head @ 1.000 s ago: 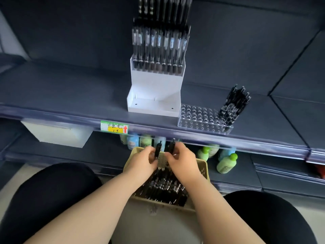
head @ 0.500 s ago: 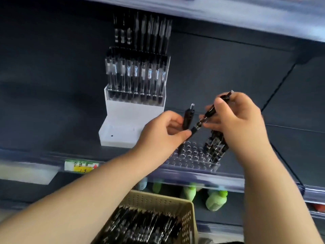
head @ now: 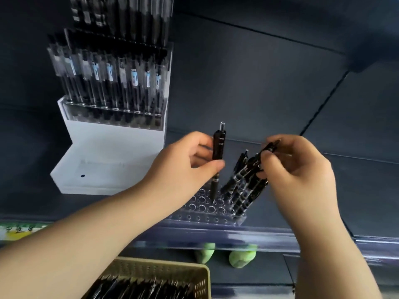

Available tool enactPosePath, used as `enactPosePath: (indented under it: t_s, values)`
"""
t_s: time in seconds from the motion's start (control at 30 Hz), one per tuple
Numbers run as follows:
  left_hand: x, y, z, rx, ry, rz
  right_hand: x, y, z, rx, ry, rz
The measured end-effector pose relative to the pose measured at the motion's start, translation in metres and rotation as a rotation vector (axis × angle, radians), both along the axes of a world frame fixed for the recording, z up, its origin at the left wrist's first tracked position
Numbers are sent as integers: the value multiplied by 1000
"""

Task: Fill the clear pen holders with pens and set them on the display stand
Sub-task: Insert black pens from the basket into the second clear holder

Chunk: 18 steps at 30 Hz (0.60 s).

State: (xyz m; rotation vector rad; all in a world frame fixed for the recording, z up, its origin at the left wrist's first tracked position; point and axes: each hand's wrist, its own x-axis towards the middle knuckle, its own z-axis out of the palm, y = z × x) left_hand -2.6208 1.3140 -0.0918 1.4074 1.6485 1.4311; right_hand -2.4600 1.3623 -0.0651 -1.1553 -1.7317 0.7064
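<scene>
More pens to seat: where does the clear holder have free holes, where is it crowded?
Clear holder: holes free left of and in front of the pen the left hand holds. Crowded: right end, where the right hand grips leaning pens.

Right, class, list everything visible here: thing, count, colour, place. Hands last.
display stand: one, white, on shelf, left
filled holder: one, clear, atop stand
displayed pens: many, black, in filled holder
clear pen holder: one, shelf front, mostly empty
standing pens: several, black, leaning, holder's right end
upright pen: one, black, held, tip at holder
tilted pen: one, black, held above standing pens
basket: one, beige, bottom
loose pens: many, black, in basket
bottles: two, green, below shelf
label: one, yellow-green, shelf edge
left hand: one, pinching upright pen
right hand: one, pinching tilted pen
</scene>
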Motion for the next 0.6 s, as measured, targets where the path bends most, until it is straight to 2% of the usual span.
enactPosePath:
  t_s: [0.2,0.6]
  values:
    - [2,-3,-10,-9,-94,-24,6,4,-4,56,-114,-16]
    - [9,-2,-16,-15,-67,-6,6,8,-11,76,-269,3]
